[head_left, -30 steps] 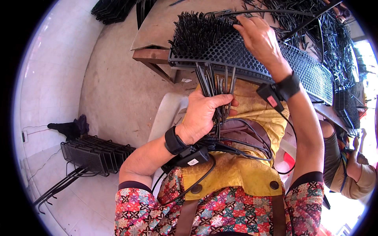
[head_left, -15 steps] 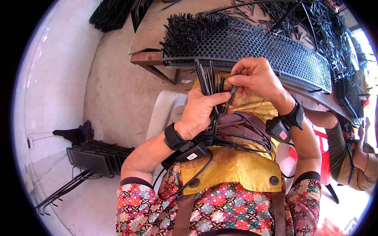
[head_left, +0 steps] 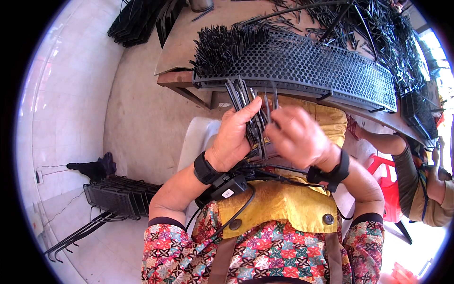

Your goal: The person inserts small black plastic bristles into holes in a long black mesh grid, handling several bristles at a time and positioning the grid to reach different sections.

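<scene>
At the centre of the frame the left hand point(head_left: 235, 137) is closed around a bundle of thin black sticks point(head_left: 250, 111). The right hand point(head_left: 295, 135) is at the bundle, fingers curled onto it, seemingly pinching a stick. Above, the black perforated tray point(head_left: 331, 71) lies on the worktop point(head_left: 189, 38). Only its left end bristles with planted sticks point(head_left: 227, 42); most holes look empty, so I judge the filling barely begun, with many loose sticks point(head_left: 378, 28) at upper right.

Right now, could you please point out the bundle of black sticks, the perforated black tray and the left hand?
bundle of black sticks point(head_left: 247, 102), head view, upper ends.
perforated black tray point(head_left: 321, 66), head view, bare holed top.
left hand point(head_left: 234, 135), head view, back of hand.
</scene>
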Demonstrator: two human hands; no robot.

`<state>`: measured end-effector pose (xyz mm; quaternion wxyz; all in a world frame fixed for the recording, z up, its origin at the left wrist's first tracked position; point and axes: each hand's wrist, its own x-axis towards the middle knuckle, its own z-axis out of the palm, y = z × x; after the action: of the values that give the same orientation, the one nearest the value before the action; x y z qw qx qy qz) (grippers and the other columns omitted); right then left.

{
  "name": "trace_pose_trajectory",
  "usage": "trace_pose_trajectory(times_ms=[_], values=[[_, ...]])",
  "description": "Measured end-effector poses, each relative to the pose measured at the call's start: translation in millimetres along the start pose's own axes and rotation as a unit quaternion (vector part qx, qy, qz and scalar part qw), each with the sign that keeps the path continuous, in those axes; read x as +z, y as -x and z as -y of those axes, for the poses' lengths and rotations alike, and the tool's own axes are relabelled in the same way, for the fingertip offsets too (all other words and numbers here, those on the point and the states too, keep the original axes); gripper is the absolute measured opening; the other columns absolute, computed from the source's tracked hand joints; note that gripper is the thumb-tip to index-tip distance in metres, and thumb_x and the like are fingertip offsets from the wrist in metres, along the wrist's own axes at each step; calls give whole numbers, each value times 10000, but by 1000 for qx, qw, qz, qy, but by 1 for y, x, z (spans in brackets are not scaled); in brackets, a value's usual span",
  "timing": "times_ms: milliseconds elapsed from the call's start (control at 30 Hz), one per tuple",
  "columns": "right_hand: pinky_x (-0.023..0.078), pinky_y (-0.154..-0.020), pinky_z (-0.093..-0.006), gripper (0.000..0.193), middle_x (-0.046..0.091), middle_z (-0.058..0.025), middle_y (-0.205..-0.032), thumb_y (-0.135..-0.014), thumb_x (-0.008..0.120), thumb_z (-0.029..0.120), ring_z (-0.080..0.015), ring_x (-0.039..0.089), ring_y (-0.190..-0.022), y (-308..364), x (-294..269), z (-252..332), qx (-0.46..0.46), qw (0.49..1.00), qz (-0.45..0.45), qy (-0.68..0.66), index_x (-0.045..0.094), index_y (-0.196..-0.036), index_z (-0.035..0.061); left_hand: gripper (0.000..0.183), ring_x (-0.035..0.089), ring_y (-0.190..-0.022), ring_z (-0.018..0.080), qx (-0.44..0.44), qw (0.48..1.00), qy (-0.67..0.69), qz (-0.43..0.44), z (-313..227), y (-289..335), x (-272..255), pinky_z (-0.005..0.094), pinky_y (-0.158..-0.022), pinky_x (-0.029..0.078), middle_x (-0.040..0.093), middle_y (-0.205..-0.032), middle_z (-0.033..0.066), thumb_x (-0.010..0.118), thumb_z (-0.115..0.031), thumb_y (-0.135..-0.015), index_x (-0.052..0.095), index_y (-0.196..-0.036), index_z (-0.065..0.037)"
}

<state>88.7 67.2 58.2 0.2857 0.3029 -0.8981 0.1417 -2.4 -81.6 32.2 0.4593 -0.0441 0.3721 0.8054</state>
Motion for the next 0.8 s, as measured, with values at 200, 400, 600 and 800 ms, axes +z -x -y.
trace_pose_trajectory(times_ms=[200,400,600,800], values=[[486,-669,-396,343,568,-188,-951,-628,722,173,-360,548,-911,9,16,9,20,998,-7,-56,579,-859,-36,144,616,-782,147,12,998,-60,13,2,0,-9,271,-736,499,646,-866,57,617,-18,-801,606,-945,-19],[486,-592,-280,248,605,-83,-735,-711,725,70,-169,586,-639,-1,13,5,335,912,-144,-189,587,-906,3,148,631,-703,173,62,994,-88,-18,0,4,0,287,-656,529,647,-833,93,630,45,-771,602,-915,23],[442,-513,-223,242,583,-21,-649,-767,683,60,-47,518,-568,-7,29,-17,495,780,-146,-355,580,-976,-3,229,639,-723,185,78,987,-138,5,10,1,-4,285,-661,532,640,-859,84,635,50,-771,594,-994,19],[410,-501,-192,242,560,-1,-618,-774,660,36,-26,485,-550,-6,23,-23,533,774,-131,-316,556,-987,-6,209,637,-724,200,73,988,-135,-11,13,-5,-11,308,-674,537,639,-847,97,641,19,-780,586,-982,19]])
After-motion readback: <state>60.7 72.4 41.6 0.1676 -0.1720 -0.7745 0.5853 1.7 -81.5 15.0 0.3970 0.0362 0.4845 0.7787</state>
